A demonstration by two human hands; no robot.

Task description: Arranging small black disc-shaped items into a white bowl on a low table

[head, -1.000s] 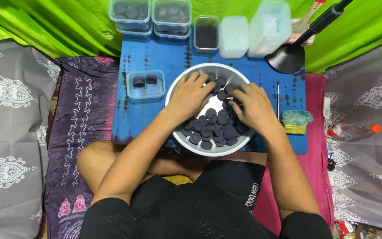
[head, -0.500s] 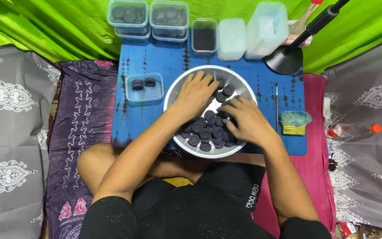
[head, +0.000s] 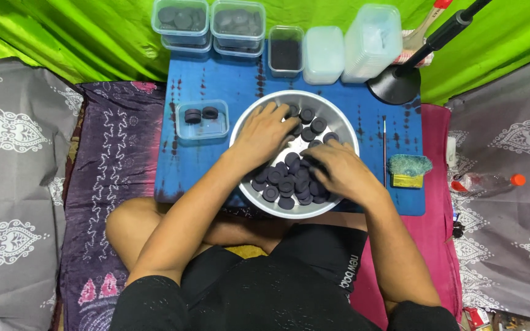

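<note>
Clear lidded tubs (head: 208,23) along the blue table's (head: 216,79) far edge, perhaps plastic

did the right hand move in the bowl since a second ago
Yes. The right hand has slid toward the person, from the middle of the metal bowl to the discs by its near rim.

I have one view only, from the head camera, looking almost straight down over my own lap. It sits fairly high: both forearms, the whole blue board (head: 216,165) and the cloth either side fit in. My left hand (head: 265,132) and right hand (head: 335,168) lie mid-frame in the bowl (head: 338,116); boxes (head: 207,24) line the top edge beyond my fingertips.
</note>
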